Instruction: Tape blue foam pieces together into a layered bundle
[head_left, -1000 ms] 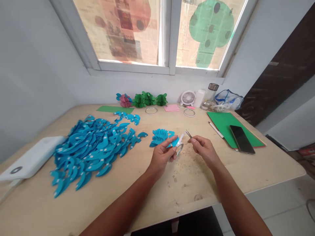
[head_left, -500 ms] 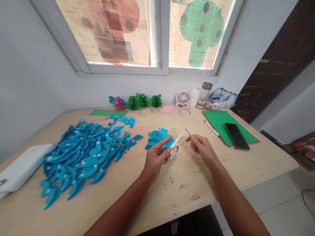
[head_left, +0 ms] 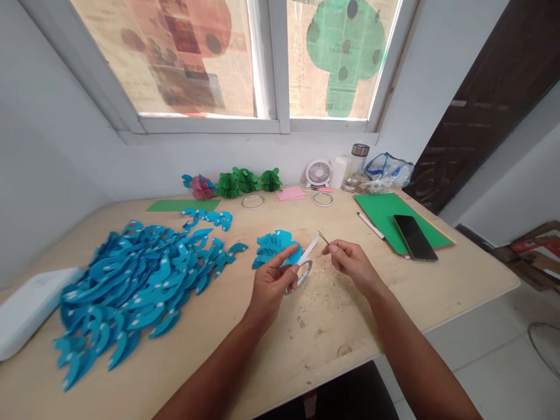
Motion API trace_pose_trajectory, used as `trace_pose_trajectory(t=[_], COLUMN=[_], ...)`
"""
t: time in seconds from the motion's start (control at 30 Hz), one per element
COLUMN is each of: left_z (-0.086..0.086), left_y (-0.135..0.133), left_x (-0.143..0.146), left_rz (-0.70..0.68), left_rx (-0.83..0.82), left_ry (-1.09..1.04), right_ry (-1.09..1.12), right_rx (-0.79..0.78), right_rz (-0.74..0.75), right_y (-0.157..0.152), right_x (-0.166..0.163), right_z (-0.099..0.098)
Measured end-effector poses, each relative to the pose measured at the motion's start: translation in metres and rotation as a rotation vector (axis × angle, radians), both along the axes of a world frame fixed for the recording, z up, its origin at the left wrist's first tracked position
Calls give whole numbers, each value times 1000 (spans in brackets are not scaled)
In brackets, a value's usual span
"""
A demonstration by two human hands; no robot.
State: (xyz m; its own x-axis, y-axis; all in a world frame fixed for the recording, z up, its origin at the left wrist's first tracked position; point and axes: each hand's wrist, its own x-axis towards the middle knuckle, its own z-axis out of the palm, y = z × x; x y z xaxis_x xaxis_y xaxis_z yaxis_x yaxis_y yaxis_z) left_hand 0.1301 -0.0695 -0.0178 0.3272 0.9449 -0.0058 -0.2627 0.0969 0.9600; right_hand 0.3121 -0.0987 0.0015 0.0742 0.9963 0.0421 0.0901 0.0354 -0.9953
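My left hand (head_left: 272, 281) is closed round a small roll of white tape (head_left: 301, 273), with a strip of tape (head_left: 308, 251) pulled up and to the right from it. My right hand (head_left: 350, 261) pinches thin metal tweezers (head_left: 324, 237), whose tip is at the free end of the strip. Just behind my left hand lies a small stack of blue paper cut-outs (head_left: 273, 245) on the wooden table (head_left: 271, 344). A large heap of the same curved blue cut-outs (head_left: 140, 274), with white tape bits on them, covers the table's left part.
A white device (head_left: 30, 306) lies at the left edge. At the right are a green board (head_left: 385, 213) with a black phone (head_left: 413, 236) and a pen (head_left: 371, 225). By the wall stand paper flowers (head_left: 245, 181), two tape rolls, a small fan (head_left: 318, 172), a jar and a bag.
The view has drifted, so everything sits lower and further left in the picture. Both hands keep their hold on the tape roll and tweezers, the strip still stretched between them.
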Motion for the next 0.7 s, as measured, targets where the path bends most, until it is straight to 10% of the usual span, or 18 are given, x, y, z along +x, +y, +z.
trace_pose_trajectory(t=[0.7], left_z=[2], left_y=[-2], left_x=[1], left_rz=[-1], left_rx=[15], left_ry=[32], right_ry=[11], right_rx=[-3], right_rz=[-3], right_y=[0], right_x=[-2], right_z=[0])
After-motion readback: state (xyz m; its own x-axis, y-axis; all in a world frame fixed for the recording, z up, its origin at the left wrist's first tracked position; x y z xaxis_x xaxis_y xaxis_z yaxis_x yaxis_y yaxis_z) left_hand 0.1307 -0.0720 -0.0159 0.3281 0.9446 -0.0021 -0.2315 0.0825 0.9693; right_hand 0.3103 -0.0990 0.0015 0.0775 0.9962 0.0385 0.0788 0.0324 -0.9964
